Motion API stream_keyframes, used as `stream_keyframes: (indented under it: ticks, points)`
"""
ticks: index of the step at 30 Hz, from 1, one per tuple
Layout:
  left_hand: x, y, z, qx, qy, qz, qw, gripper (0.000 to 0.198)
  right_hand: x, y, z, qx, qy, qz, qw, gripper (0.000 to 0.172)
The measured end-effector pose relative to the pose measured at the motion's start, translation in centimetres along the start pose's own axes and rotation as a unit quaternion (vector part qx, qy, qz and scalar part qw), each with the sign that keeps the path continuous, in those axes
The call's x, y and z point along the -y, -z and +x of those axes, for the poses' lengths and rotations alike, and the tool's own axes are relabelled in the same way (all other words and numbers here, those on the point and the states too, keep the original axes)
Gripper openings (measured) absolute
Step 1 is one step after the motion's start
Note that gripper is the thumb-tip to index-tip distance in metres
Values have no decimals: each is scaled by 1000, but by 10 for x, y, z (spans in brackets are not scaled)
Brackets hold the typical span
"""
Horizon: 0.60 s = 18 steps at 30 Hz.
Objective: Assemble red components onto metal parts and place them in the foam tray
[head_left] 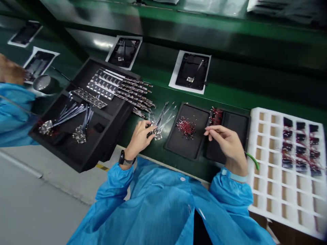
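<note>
My left hand (pixel 140 139), with a dark band on its wrist, curls its fingers and thumb at a small heap of circuit boards with ribbon cables (pixel 158 133). Something dark and small shows between thumb and fingers; its kind is unclear. Over the right black tray (pixel 235 122), my right hand (pixel 226 140) pinches thumb and fingertips together. Whatever is in that pinch is hidden or too small to make out. Between the hands, a black tray (pixel 182 149) bears a pile of tiny red-wired parts (pixel 186 128). More red-wired parts (pixel 216 116) lie beyond my right fingertips.
A large black tray (pixel 88 159) at left carries board strips (pixel 103 85) and bundled ribbon-cable boards (pixel 79 134). At right stands a white foam tray (pixel 277 200) with black wired parts in several cells. Tablet-like panels (pixel 190 69) lie behind. A co-worker's sleeve (pixel 15 105) shows far left.
</note>
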State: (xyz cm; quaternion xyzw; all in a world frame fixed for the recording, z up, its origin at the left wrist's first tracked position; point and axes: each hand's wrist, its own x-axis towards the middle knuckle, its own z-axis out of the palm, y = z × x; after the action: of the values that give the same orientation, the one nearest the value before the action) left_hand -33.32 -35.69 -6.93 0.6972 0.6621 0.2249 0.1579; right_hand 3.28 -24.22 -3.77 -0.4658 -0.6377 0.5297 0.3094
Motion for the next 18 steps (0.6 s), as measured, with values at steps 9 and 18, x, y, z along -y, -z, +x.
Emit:
stream_keyframes:
  ticks: [9, 18]
  points:
    - [7, 7, 4, 2, 45, 16, 999, 47, 12, -31, 0, 51, -35, 7, 998, 32]
    - [11, 0, -21, -57, 157, -1, 986, 17, 17, -54, 9, 37, 31, -12, 999, 25]
